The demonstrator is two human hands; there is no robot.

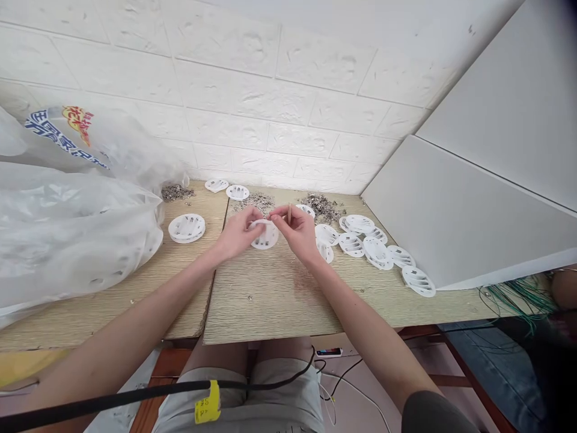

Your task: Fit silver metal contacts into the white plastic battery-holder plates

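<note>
Here the left hand (237, 233) and right hand (298, 231) meet over the middle of a wooden table (279, 300), and between them they hold a white plastic disc (265, 238) just above the tabletop. The left hand curls around the disc's left edge, its fingers pinching the rim. The right hand has thumb and forefinger pressed together at the disc's upper rim, next to the left fingertips. A thin pale sliver stands up from the right fingers, too small to identify. Just behind the hands lie two heaps of small metal parts (323, 207), with a third heap further left near the wall. To the right of the right hand a row of loose white discs (376, 249) overlap one another and trail towards a slanting white panel (455, 222). Left of the left hand, well apart, sits a short stack of discs (186, 228), and beyond it a large clear plastic bag (67, 234) slumps over the table's left end.
</note>
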